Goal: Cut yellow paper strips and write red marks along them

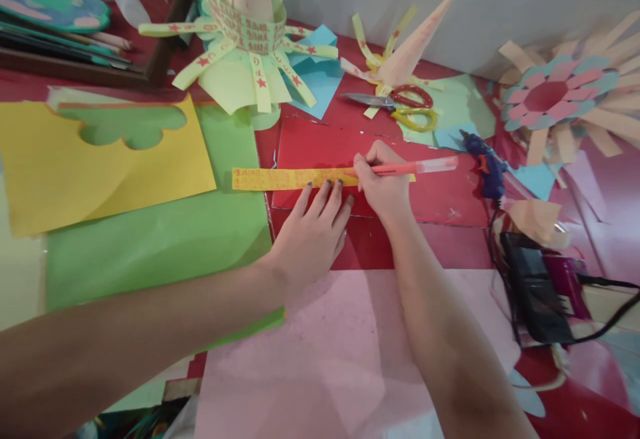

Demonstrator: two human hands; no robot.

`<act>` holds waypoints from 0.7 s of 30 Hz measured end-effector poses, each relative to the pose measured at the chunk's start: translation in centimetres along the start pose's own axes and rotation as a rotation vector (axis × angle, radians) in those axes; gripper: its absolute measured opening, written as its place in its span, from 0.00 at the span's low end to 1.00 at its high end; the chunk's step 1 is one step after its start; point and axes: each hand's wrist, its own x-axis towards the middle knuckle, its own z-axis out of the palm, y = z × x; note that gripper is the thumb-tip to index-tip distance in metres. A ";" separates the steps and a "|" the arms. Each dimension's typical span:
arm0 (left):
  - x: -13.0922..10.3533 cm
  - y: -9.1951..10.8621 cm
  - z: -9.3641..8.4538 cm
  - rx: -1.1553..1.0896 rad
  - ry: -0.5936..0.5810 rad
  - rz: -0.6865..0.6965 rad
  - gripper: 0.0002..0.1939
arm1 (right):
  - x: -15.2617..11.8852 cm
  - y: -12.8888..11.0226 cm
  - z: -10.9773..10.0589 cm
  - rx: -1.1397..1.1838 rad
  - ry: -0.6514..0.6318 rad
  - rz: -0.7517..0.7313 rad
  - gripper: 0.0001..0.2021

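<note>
A narrow yellow paper strip (283,179) lies across a red board (430,195), with reddish markings along its left part. My left hand (315,229) rests flat, its fingertips pressing the strip's lower edge. Gripped in my right hand (385,182) is a pink pen (415,166), its pale end pointing right. The pen's tip is hidden behind my fingers, at the strip's right part. Under my forearms lies a pink paper sheet (300,372).
Yellow paper (110,185) with a scalloped cutout lies on green paper (160,252) at left. Scissors (395,102), paper crafts with cones (253,32), and a paper flower (550,92) sit at the back. A blue glue gun (490,165) and black power strip (535,285) are right.
</note>
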 end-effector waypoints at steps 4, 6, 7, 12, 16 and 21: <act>-0.1 0.0 0.1 0.013 0.017 0.001 0.24 | 0.0 0.0 0.1 -0.016 0.045 -0.027 0.17; -0.1 0.0 0.1 0.019 0.020 0.003 0.24 | -0.1 0.1 0.0 0.015 0.104 -0.048 0.17; -0.2 -0.1 0.0 0.025 0.019 0.004 0.24 | -0.1 0.2 0.0 0.047 0.149 -0.054 0.16; -0.2 -0.1 -0.1 0.068 0.042 0.008 0.23 | -0.2 0.0 0.1 0.193 0.307 -0.069 0.13; -0.2 0.1 -0.2 0.096 0.067 0.007 0.23 | -0.5 -0.6 0.2 0.172 0.322 -0.099 0.12; -0.4 0.2 -0.1 0.127 0.092 0.002 0.23 | -0.7 -1.0 0.1 0.171 0.266 -0.114 0.11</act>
